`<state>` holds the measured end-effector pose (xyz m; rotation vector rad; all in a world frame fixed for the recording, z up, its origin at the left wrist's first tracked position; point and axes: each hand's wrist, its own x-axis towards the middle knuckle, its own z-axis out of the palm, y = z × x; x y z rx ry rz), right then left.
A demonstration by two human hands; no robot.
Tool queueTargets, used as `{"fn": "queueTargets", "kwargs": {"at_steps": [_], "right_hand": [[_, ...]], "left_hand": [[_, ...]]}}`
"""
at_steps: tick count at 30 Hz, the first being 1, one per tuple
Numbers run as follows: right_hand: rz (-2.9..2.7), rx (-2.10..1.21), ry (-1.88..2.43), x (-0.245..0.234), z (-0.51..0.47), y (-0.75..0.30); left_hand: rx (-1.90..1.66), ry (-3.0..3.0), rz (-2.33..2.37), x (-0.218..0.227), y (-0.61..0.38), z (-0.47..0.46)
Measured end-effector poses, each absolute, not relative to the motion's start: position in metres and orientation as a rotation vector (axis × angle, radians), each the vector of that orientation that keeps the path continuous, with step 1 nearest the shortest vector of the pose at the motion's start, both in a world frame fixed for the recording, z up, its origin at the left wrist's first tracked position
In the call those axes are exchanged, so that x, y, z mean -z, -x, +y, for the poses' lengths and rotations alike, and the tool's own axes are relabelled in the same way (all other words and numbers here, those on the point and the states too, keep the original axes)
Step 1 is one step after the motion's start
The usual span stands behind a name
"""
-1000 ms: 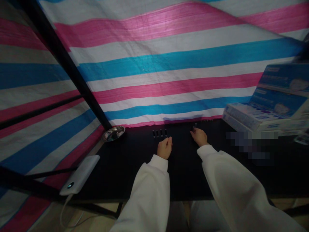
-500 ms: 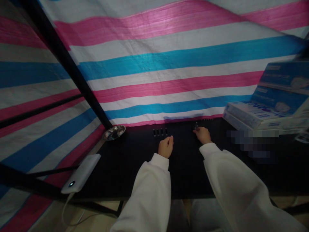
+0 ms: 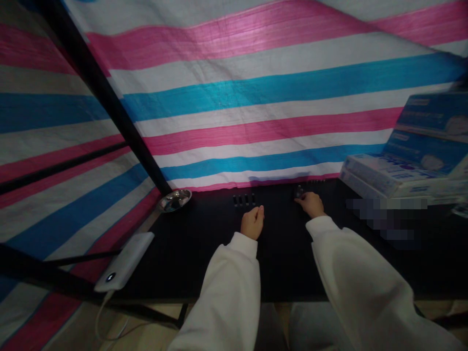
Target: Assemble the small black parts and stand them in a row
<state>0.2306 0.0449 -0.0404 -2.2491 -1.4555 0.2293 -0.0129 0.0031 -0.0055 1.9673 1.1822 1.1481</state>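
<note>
Left hand (image 3: pixel 252 223), loosely curled and empty, over matte black tabletop (image 3: pixel 281 265), near four upright black pieces (image 3: pixel 243 200); right hand (image 3: pixel 311 204) narrow, fingertips (image 3: pixel 302 195) on another dark piece (image 3: pixel 300 191) (grip unclear), unchanged from a moment earlier.

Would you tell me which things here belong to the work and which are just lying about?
In use: right hand on a small dark piece; left hand near four similar pieces.
Lying about: steel dish, white power bank, face-mask boxes.
</note>
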Motion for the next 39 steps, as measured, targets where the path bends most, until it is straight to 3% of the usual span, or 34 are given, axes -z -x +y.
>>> {"fn": "queueTargets", "kwargs": {"at_steps": [8, 16, 28, 39], "right_hand": [[-1.587, -0.240, 2.365, 0.023, 0.028, -0.216], [-2.019, -0.268, 1.689, 0.035, 0.043, -0.121], [-1.743, -0.317, 1.851, 0.035, 0.075, -0.081], [-1.774, -0.431, 1.391, 0.004, 0.037, -0.112]], "left_hand": [[-1.344, -1.353, 1.218, 0.004, 0.014, 0.012], [-1.561, -0.756, 1.102, 0.003, 0.025, 0.023], [-1.565, -0.735, 1.051, -0.001, 0.022, 0.018], [-1.284, -1.123, 1.040, -0.004, 0.013, 0.013]]}}
